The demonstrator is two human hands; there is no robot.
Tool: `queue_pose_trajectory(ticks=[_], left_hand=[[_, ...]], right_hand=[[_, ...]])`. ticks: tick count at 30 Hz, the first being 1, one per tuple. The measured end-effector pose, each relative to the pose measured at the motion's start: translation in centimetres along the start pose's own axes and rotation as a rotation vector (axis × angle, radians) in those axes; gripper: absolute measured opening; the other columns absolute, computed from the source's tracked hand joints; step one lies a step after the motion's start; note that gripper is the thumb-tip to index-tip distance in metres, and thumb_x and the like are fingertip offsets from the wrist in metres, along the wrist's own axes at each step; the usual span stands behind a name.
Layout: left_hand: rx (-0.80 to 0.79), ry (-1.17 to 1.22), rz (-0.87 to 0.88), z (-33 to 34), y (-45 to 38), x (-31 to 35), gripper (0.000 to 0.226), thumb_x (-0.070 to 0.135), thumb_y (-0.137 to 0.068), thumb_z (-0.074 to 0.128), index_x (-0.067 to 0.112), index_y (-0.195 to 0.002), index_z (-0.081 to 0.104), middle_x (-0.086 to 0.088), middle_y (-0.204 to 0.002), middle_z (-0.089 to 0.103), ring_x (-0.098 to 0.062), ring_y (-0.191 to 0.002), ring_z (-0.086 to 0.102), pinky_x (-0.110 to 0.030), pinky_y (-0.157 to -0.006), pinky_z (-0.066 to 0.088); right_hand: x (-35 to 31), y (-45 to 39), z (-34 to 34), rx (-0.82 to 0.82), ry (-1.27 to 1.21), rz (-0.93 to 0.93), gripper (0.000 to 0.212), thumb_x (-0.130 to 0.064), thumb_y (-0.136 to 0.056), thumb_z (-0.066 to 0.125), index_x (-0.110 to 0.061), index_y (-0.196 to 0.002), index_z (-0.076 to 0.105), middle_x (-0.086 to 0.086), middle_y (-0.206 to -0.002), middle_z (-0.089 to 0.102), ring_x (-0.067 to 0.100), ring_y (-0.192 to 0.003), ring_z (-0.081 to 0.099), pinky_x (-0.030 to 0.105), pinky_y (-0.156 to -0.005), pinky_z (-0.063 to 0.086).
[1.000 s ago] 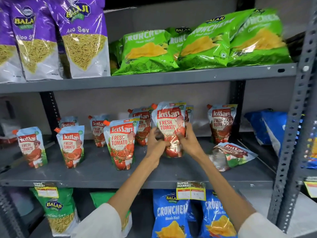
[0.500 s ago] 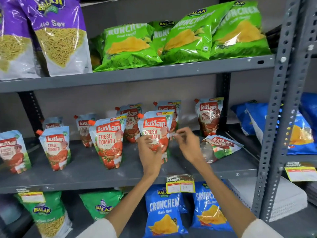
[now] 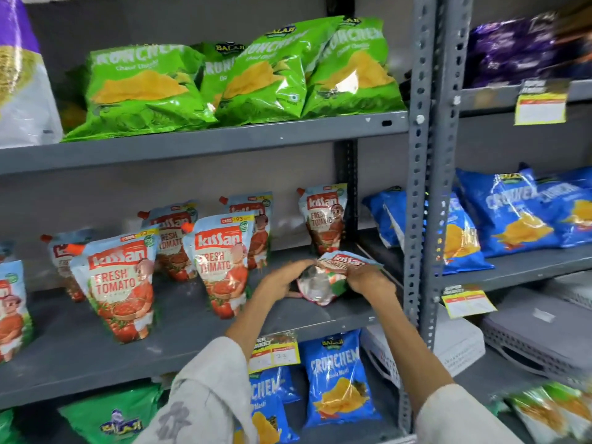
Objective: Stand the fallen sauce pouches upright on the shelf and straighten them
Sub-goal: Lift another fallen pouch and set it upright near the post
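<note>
A fallen Kissan tomato sauce pouch (image 3: 323, 283) lies on its back at the right end of the grey middle shelf (image 3: 179, 322), its silver base toward me. My left hand (image 3: 282, 278) touches its left edge with fingers curled over it. My right hand (image 3: 368, 278) grips its right side. Several other Kissan pouches stand upright: one just left of my hands (image 3: 221, 261), a larger-looking front one (image 3: 118, 283), one against the back right post (image 3: 323, 216), and more behind and at the far left.
Green Crunchem chip bags (image 3: 224, 78) fill the shelf above. Blue Crunchem bags (image 3: 336, 376) sit below and on the neighbouring rack (image 3: 512, 213). A perforated grey upright post (image 3: 426, 187) stands just right of my right hand. Yellow price tags (image 3: 275, 352) hang on the shelf edges.
Both hands left the upright pouch, which now stands on the shelf, and moved right onto the fallen pouch. The view has swung to the right.
</note>
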State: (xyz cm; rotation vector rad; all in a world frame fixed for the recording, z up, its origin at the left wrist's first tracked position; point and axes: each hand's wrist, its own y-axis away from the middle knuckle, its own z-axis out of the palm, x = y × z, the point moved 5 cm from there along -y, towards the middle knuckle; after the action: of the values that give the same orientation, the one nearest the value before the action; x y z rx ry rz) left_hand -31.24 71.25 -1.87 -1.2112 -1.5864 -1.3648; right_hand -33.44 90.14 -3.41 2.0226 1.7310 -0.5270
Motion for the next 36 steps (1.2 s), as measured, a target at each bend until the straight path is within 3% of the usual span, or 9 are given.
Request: queue_pose_trajectory(ticks=[3,6,9,12,17,22,27,31,36], left_hand=[[-0.116,0.012,0.007,-0.2,0.2,0.1,0.052,0.032,-0.085,0.075,0.011,-0.131,0.063,-0.013,-0.132,0.066,-0.030,-0.125,0.061,-0.052,-0.104,0.050],[-0.149,0.060,0.059,0.3,1.3,0.0,0.045,0.021,-0.079,0.081,0.002,-0.119,0.070,-0.016,-0.119,0.072,-0.030,-0.109,0.068,-0.050,-0.094,0.056],[-0.127,0.115,0.168,0.8,2.5,-0.9,0.036,0.013,-0.076,0.083,0.003,-0.109,0.073,-0.013,-0.108,0.076,-0.024,-0.094,0.072,-0.040,-0.080,0.059],[-0.018,0.140,0.372,0.5,3.6,-1.1,0.058,0.008,-0.070,0.087,0.008,-0.123,0.065,-0.008,-0.121,0.073,-0.025,-0.111,0.070,-0.042,-0.094,0.058],[0.288,0.013,0.682,-0.9,4.4,-0.1,0.071,0.010,-0.069,0.087,0.022,-0.125,0.045,0.014,-0.121,0.058,-0.013,-0.111,0.060,-0.031,-0.095,0.052],[0.293,-0.099,0.659,-1.5,3.0,-2.9,0.077,0.009,-0.071,0.087,0.020,-0.126,0.035,0.010,-0.124,0.055,0.003,-0.109,0.056,-0.008,-0.085,0.047],[0.214,-0.120,0.495,-2.2,1.2,-3.8,0.080,0.015,-0.068,0.089,0.021,-0.133,0.042,-0.003,-0.140,0.058,-0.018,-0.127,0.056,-0.038,-0.109,0.046],[0.213,-0.131,0.482,-1.8,0.7,-3.3,0.073,0.008,-0.068,0.088,0.014,-0.131,0.052,-0.007,-0.139,0.062,-0.021,-0.125,0.060,-0.042,-0.110,0.046],[0.194,-0.109,0.490,0.9,0.1,-2.2,0.072,0.009,-0.064,0.090,0.020,-0.125,0.053,-0.005,-0.134,0.065,-0.019,-0.121,0.062,-0.042,-0.107,0.049]], right_hand=[[-0.4,-0.2,0.0,-0.055,-0.157,-0.074,0.049,-0.030,-0.101,0.033,-0.009,-0.143,0.045,0.014,-0.150,0.045,0.033,-0.135,0.046,0.041,-0.113,0.037],[-0.5,0.4,-0.5,-0.027,-0.531,-0.238,0.036,-0.010,-0.101,0.039,-0.002,-0.132,0.055,0.017,-0.140,0.056,0.030,-0.127,0.053,0.039,-0.111,0.040],[-0.5,1.4,-0.8,-0.001,-0.909,-0.239,0.017,-0.004,-0.099,0.042,-0.011,-0.108,0.054,0.008,-0.116,0.067,0.009,-0.092,0.068,0.021,-0.077,0.055],[-1.7,1.8,-1.6,0.026,-1.041,-0.338,0.015,-0.005,-0.100,0.043,-0.017,-0.107,0.046,-0.001,-0.103,0.066,-0.002,-0.077,0.070,0.014,-0.057,0.055],[-5.2,3.1,-3.2,0.079,-1.066,-0.667,0.032,-0.002,-0.100,0.044,-0.018,-0.128,0.041,-0.003,-0.123,0.060,-0.001,-0.105,0.066,0.021,-0.073,0.059],[-5.4,2.7,0.1,0.002,-0.915,-0.726,0.044,0.000,-0.100,0.043,-0.008,-0.143,0.034,0.005,-0.135,0.053,0.001,-0.117,0.058,0.027,-0.095,0.055],[-4.0,1.8,2.2,-0.100,-0.921,-0.629,0.042,-0.024,-0.095,0.061,-0.023,-0.132,0.042,-0.006,-0.126,0.060,-0.007,-0.109,0.061,0.017,-0.088,0.056],[-3.0,1.3,3.0,-0.136,-0.828,-0.567,0.066,-0.025,-0.082,0.077,-0.012,-0.134,0.039,0.000,-0.125,0.060,0.007,-0.112,0.061,0.022,-0.091,0.052],[-0.8,-0.1,1.7,-0.079,-0.828,-0.500,0.069,-0.020,-0.084,0.075,-0.007,-0.138,0.035,0.008,-0.128,0.057,0.020,-0.117,0.058,0.024,-0.090,0.049]])
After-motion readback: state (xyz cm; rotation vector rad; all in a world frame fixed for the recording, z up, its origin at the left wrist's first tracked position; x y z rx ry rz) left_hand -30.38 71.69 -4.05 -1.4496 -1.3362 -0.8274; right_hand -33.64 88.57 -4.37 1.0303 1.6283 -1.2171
